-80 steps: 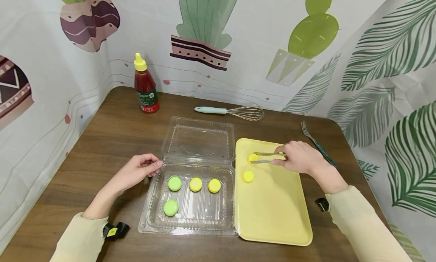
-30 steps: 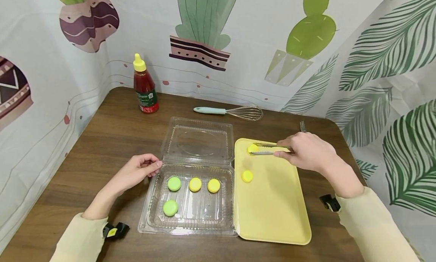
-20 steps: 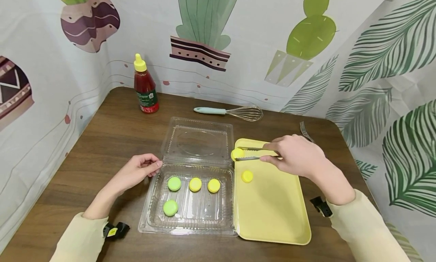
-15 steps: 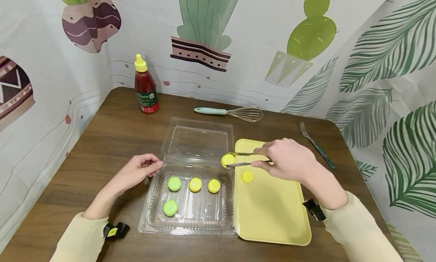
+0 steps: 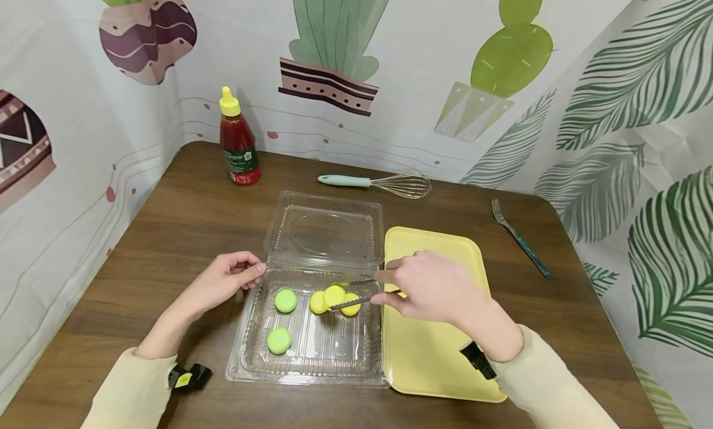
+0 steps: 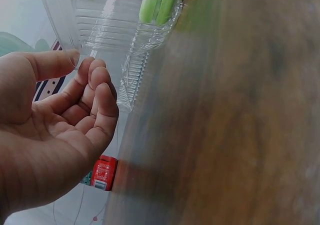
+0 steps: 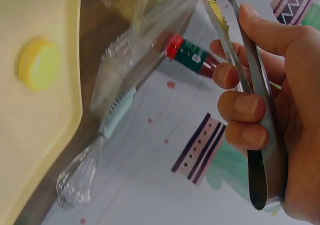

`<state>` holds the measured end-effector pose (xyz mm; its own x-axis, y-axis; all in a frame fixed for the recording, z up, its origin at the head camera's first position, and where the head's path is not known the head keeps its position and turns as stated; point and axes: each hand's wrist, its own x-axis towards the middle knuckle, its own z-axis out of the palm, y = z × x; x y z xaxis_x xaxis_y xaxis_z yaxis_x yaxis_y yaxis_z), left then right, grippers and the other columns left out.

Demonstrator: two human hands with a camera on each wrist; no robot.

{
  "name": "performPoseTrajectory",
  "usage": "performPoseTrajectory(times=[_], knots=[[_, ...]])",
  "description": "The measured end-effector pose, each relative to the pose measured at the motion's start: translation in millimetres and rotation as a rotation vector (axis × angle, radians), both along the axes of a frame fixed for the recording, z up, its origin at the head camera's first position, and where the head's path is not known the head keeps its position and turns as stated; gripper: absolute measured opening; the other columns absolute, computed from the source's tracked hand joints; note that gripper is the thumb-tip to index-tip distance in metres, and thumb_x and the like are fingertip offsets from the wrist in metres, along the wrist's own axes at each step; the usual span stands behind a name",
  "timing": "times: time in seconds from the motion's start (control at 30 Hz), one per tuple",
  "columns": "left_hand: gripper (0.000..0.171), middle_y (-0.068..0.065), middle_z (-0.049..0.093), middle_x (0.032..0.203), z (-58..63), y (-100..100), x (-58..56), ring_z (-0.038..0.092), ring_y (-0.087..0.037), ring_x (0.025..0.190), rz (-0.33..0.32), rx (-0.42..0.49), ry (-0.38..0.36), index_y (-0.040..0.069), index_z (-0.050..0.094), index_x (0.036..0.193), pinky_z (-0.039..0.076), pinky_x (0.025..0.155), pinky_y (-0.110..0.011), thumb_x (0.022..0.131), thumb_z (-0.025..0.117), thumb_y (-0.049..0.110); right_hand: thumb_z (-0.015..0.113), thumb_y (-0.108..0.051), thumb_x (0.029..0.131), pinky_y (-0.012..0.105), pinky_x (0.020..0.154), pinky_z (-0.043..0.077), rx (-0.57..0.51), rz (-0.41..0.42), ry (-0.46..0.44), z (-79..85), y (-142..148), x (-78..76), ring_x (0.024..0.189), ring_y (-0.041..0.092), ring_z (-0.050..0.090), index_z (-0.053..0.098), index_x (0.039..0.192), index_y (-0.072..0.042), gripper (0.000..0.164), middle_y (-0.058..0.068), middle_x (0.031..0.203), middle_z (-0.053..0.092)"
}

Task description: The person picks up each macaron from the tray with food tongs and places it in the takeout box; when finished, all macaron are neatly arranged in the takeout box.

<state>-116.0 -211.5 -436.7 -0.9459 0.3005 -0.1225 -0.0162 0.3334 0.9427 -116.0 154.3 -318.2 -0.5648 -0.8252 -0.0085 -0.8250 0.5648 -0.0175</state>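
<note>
My right hand grips metal tongs, whose tips pinch a yellow macaron over the clear plastic container. In the head view this macaron overlaps two other yellow macarons in the container's base, a left one and a right one. Two green macarons, one behind and one in front, lie at the left of the base. At the container's left rim, my left hand pinches the edge between thumb and fingertips.
Right of the container lies a yellow tray; its one yellow macaron is hidden by my right hand in the head view. The container's lid lies folded back. Behind are a sauce bottle and whisk; a fork lies right.
My right hand has lifted a yellow macaron off the tray with the tongs and carried it left and toward me, over the container. The left hand has stayed at the rim.
</note>
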Motion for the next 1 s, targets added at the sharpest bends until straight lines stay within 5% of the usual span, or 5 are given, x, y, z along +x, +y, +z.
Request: performPoseTrajectory(times=[0.23,0.5,1.0], knots=[[0.023,-0.009,0.062,0.082,0.4,0.2,-0.2,0.058,-0.021,0.074,-0.004,0.002,0.003,-0.005,0.063,0.100,0.049,0.057,-0.030,0.101,0.061,0.018,0.066,-0.048,0.094,0.031,0.057,0.051,0.042,0.046,-0.023,-14.6,-13.8,9.0,0.050,0.001,0.047,0.073,0.095,-0.017,0.031,-0.011,0.078,0.065],[0.023,-0.009,0.062,0.082,0.3,-0.3,0.1,0.058,-0.022,0.074,-0.005,0.003,0.005,-0.005,0.063,0.100,0.049,0.057,-0.030,0.101,0.061,0.018,0.066,-0.048,0.093,0.018,0.045,0.035,0.073,0.066,-0.065,-27.4,-23.9,17.2,0.046,0.000,0.035,0.056,0.072,-0.023,0.035,-0.015,0.066,0.048],[0.023,-0.009,0.062,0.082,2.5,-0.3,1.0,0.057,-0.019,0.075,-0.010,0.005,0.002,-0.005,0.063,0.101,0.049,0.059,-0.030,0.101,0.061,0.018,0.066,-0.049,0.093,0.019,0.043,0.035,0.117,0.127,-0.018,-44.3,-28.9,23.4,0.049,0.002,0.037,0.064,0.080,-0.020,0.031,-0.012,0.064,0.047]])
